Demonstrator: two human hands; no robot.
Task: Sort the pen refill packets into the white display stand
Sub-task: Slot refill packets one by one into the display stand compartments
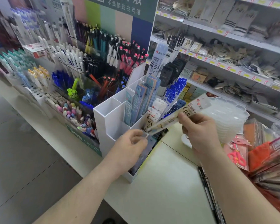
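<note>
- stand (110, 118): front slots left of the fingers look bare, back ones hold packets
- left hand (129, 143) pinches a clear packet edge at the stand's front
- right hand (199, 128) grips a packet (179, 114), low end right by a slot; mid-insert I'd say, next tip it upright and slide down

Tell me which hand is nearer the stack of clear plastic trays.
Right. The right hand sits just left of the trays, pinching a refill packet; the left hand is farther left, at the stand's front.
</note>
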